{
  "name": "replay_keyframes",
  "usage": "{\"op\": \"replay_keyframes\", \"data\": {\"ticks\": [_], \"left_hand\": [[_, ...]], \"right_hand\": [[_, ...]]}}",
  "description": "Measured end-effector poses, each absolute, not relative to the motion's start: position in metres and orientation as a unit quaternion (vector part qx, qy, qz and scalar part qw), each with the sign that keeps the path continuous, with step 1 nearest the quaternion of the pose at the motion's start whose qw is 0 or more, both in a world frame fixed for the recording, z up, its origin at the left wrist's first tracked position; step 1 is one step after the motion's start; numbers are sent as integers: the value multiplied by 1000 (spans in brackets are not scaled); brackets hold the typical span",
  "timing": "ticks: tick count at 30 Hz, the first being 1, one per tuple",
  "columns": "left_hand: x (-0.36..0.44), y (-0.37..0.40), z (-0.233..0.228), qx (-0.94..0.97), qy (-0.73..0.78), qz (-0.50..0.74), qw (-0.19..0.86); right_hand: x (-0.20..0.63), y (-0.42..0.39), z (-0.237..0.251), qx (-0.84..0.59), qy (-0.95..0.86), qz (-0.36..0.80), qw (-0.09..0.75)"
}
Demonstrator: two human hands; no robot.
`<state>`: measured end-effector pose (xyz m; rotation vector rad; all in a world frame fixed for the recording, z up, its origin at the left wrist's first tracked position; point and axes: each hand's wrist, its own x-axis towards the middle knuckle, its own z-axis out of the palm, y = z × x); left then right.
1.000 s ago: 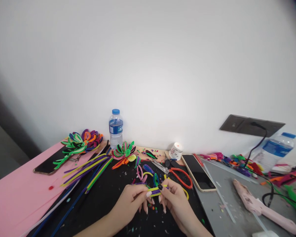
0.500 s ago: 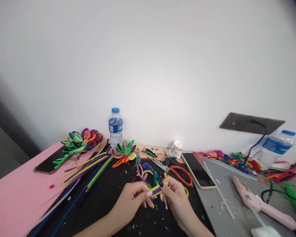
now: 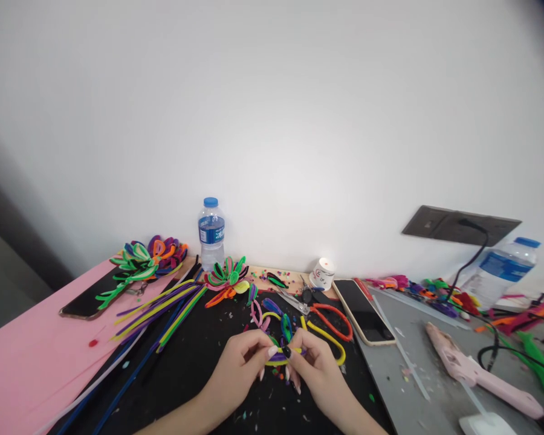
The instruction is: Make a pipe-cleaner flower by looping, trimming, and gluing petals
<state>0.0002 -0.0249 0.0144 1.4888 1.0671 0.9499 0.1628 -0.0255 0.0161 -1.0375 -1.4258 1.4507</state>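
Between my fingertips are yellow and purple pipe cleaners (image 3: 277, 357), bent together into a short strip. My left hand (image 3: 240, 368) pinches one end between thumb and forefinger. At the other end my right hand (image 3: 315, 368) pinches too, its black thumbnail close to the left thumb. Just beyond my hands lie looped pipe cleaners, a pink one (image 3: 257, 315) and a blue-green one (image 3: 286, 326). A yellow bent pipe cleaner (image 3: 333, 339) curves out beside the right hand. Scissors (image 3: 294, 302) and a red-orange pipe cleaner loop (image 3: 344, 329) lie farther back.
Left: loose pipe cleaners (image 3: 158, 311), a pipe cleaner flower (image 3: 229, 277), a phone (image 3: 86, 299) and a water bottle (image 3: 211, 232). Right: another phone (image 3: 367, 314), a paper cup (image 3: 322, 273), a pink glue gun (image 3: 480, 374) with its cord, and a second bottle (image 3: 503, 269).
My hands have drawn closer together on the yellow and purple strip, and the right hand has shifted slightly left. More of the yellow pipe cleaner beside it shows.
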Motion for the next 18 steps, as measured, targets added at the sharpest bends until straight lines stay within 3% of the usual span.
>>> {"op": "replay_keyframes", "data": {"ticks": [5,13,18], "left_hand": [[1,-26,16,609,446,410,512],[2,-20,8,539,384,430,614],[1,-19,8,527,401,438,609]], "right_hand": [[161,-27,15,-407,-547,586,438],[163,-23,10,-409,-501,602,469],[162,-23,9,-398,-495,615,467]]}}
